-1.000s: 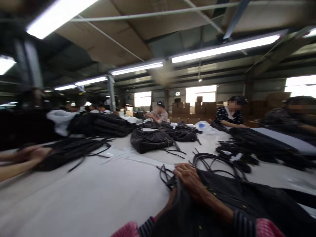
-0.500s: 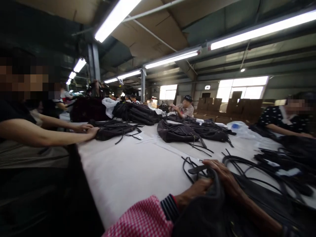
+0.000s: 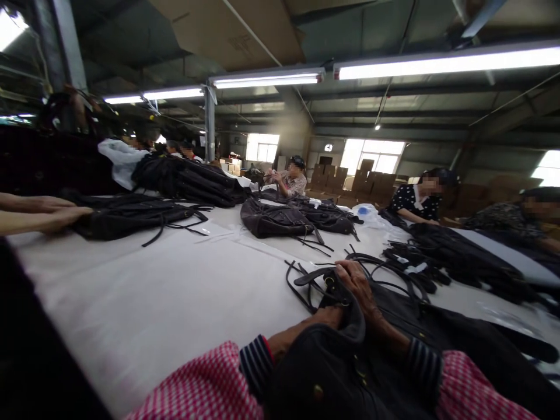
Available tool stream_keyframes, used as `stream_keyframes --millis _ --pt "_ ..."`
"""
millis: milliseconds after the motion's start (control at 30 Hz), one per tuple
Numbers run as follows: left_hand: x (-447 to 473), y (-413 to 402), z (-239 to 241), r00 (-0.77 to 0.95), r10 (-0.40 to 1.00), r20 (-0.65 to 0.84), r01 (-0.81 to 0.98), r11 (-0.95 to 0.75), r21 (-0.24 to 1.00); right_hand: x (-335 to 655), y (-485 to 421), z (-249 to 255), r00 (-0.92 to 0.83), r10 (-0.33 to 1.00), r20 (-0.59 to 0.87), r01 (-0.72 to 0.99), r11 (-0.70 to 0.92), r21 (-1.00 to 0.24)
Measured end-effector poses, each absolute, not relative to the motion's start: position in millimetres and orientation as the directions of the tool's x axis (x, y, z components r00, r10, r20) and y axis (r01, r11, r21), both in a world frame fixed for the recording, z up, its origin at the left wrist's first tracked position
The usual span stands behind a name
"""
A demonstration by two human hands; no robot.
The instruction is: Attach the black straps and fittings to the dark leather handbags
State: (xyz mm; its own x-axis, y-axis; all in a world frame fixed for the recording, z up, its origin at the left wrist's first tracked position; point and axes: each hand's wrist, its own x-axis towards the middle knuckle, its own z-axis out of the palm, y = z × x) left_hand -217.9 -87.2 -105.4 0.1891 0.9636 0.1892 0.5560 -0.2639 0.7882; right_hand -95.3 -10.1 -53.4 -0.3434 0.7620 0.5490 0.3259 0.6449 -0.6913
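Observation:
A black bag (image 3: 315, 373) with small brass-coloured fittings lies in front of me, its mouth facing away and thin straps trailing off its far end. My left hand (image 3: 329, 318) reaches into the fold of the mouth, and the fabric hides its fingers. Along the right side of the rim, my right hand (image 3: 356, 286) has its fingers bent over the edge, closed on the bag. A strap tab (image 3: 310, 276) sticks out just left of my right fingertips. More black bags (image 3: 455, 332) lie to the right of my right forearm.
Across the white table (image 3: 144, 297) lie black bags (image 3: 275, 219) and a bundle of straps (image 3: 406, 262). At left, a co-worker's hands (image 3: 65, 217) touch another bag (image 3: 135, 216). Clear plastic (image 3: 370, 216) lies farther back. Other people work along the far side.
My view has swung to the right, so the scene shifts left and my right sleeve comes into sight. Both my hands stay at the bag's mouth.

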Motion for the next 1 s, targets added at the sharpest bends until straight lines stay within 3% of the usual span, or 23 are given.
stream_keyframes --millis 100,400,533,700,800,1000 --pt "-218 -90 -108 0.22 0.965 0.14 0.565 -0.243 0.789 -85 -15 -58 -0.341 0.796 0.5 0.338 0.6 -0.725" --pt "-221 -115 -70 0.091 0.964 0.25 0.604 -0.253 0.755 -77 -23 -57 -0.381 0.802 0.459 0.27 0.572 -0.775" --pt "-227 -103 -47 -0.061 0.958 0.28 0.635 -0.179 0.752 -78 -33 -56 -0.368 0.83 0.418 0.195 0.509 -0.838" --pt "-230 -67 -39 -0.353 0.912 0.207 0.589 0.045 0.807 -80 -29 -61 -0.342 0.856 0.389 0.168 0.463 -0.87" --pt "-220 -54 -38 -0.443 0.873 0.204 0.53 0.071 0.845 -81 -16 -64 -0.323 0.841 0.433 0.163 0.5 -0.85" --pt "-203 -59 -40 -0.388 0.865 0.319 0.464 -0.116 0.878 -81 14 -54 -0.422 0.694 0.584 0.214 0.702 -0.68"
